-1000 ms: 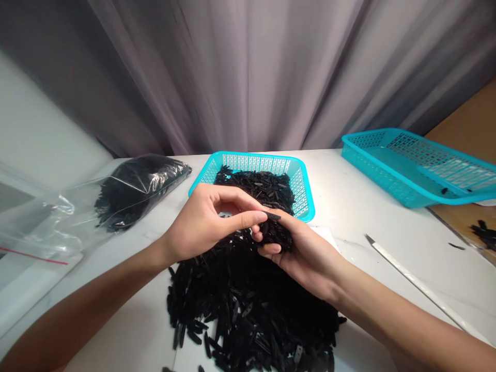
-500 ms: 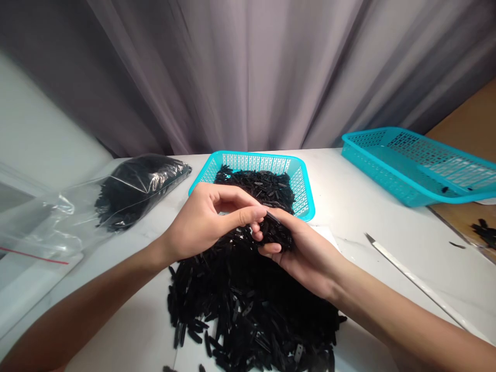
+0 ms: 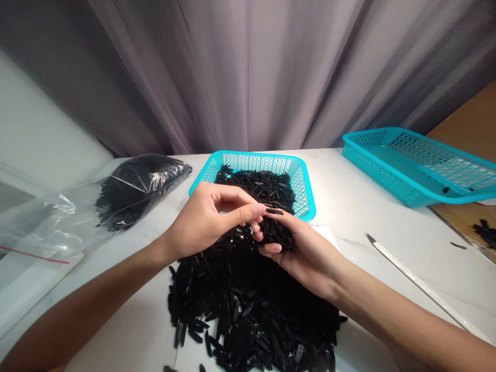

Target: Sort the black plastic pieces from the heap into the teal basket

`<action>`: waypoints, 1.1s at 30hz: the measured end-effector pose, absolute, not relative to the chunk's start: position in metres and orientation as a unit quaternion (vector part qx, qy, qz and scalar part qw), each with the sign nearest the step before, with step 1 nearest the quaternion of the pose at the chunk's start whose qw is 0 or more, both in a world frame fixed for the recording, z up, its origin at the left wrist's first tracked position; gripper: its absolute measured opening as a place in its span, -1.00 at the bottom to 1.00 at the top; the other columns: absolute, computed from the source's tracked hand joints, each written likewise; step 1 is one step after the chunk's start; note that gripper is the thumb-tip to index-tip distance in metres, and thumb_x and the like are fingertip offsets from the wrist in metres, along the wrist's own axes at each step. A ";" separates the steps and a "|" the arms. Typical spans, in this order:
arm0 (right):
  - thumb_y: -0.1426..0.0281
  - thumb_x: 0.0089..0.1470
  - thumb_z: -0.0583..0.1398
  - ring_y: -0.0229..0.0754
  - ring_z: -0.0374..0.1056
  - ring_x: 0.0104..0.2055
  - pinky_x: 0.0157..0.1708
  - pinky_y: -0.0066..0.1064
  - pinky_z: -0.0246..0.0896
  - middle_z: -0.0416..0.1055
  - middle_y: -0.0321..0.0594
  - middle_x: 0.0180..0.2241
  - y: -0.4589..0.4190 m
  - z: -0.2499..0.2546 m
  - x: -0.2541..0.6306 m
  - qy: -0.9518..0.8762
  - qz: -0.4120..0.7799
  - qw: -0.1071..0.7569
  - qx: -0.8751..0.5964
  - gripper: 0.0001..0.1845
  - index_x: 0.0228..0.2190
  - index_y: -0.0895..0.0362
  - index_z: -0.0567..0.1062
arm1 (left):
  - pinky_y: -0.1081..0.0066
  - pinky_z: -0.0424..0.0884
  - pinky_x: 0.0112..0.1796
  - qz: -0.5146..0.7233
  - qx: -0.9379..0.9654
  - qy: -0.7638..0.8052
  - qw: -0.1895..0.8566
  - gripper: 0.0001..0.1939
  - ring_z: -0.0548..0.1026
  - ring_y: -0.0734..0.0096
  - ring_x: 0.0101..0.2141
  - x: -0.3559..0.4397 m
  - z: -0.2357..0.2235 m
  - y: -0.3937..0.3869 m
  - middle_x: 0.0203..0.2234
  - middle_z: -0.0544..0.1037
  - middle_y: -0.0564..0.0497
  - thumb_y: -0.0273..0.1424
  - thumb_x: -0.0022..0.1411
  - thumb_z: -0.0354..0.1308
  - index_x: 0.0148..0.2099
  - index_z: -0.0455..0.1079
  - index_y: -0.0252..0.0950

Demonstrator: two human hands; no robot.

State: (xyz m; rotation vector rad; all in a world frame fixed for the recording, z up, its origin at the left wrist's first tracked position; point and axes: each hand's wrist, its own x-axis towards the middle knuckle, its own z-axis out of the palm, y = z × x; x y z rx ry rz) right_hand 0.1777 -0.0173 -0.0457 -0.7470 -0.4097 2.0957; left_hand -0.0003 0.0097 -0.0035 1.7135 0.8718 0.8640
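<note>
Between the thumb and forefinger of my left hand (image 3: 211,219) is pinched one small, narrow black piece (image 3: 275,211), lying nearly level. My right hand (image 3: 300,240) curls around a clump of similar black pieces (image 3: 277,233), its fingers partly hidden by them. The two hands meet at the fingertips. Beneath them spreads a large heap of loose black strip-like pieces (image 3: 251,310), a few showing small holes. Just beyond my hands, a turquoise plastic basket (image 3: 311,201) holds more black pieces (image 3: 263,185).
To the left lies a clear zip bag (image 3: 70,217) partly filled with black pieces. A second turquoise basket (image 3: 411,191) at the right has a few dark bits inside. A white-handled knife (image 3: 411,274) rests on the white table (image 3: 329,175). A grey curtain (image 3: 248,77) hangs behind.
The small piece at my left fingertips has turned from slanting downward to nearly level. Both hands otherwise stay in place.
</note>
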 end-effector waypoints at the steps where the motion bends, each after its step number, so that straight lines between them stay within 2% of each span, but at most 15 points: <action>1: 0.44 0.12 0.30 -0.35 0.29 -0.44 -0.62 -0.65 0.09 0.43 -0.21 -0.46 -0.017 -0.046 0.178 -0.164 0.838 0.425 -0.299 -0.89 -0.40 0.26 0.56 | 0.68 0.49 -0.33 0.357 0.707 0.360 0.493 -0.86 0.61 0.59 -0.41 0.000 -0.003 0.009 -0.47 0.65 0.10 -0.40 0.31 0.26 -0.33 0.59 -0.27; 5: 0.44 0.14 0.29 -0.35 0.29 -0.43 -0.61 -0.65 0.08 0.42 -0.20 -0.45 -0.017 -0.046 0.178 -0.168 0.837 0.424 -0.304 -0.88 -0.39 0.26 0.56 | 0.66 0.50 -0.35 0.359 0.716 0.370 0.470 -0.85 0.60 0.57 -0.43 -0.001 -0.004 0.009 -0.47 0.65 0.09 -0.39 0.30 0.27 -0.34 0.60 -0.27; 11: 0.38 0.17 0.28 -0.34 0.28 -0.44 -0.62 -0.65 0.05 0.41 -0.19 -0.46 -0.017 -0.041 0.177 -0.163 0.827 0.416 -0.341 -0.83 -0.41 0.24 0.54 | 0.68 0.50 -0.33 0.420 0.710 0.435 0.361 -0.84 0.60 0.56 -0.39 -0.001 -0.007 0.017 -0.46 0.65 0.09 -0.35 0.23 0.32 -0.38 0.58 -0.30; 26: 0.27 0.16 0.32 -0.34 0.23 -0.41 -0.61 -0.63 0.03 0.39 -0.23 -0.43 -0.019 -0.030 0.181 -0.265 0.788 0.456 -0.318 -0.76 -0.40 0.21 0.56 | 0.68 0.49 -0.33 0.388 0.731 0.418 0.375 -0.89 0.58 0.58 -0.42 -0.002 0.003 0.005 -0.48 0.65 0.13 -0.42 0.22 0.32 -0.39 0.58 -0.27; 33: 0.29 0.16 0.31 -0.35 0.22 -0.41 -0.62 -0.63 0.02 0.38 -0.24 -0.41 -0.022 -0.027 0.181 -0.269 0.789 0.454 -0.314 -0.77 -0.42 0.21 0.54 | 0.57 0.53 -0.33 0.398 0.744 0.408 0.350 -0.88 0.59 0.48 -0.41 0.000 0.005 0.001 -0.47 0.65 0.06 -0.43 0.24 0.30 -0.37 0.59 -0.28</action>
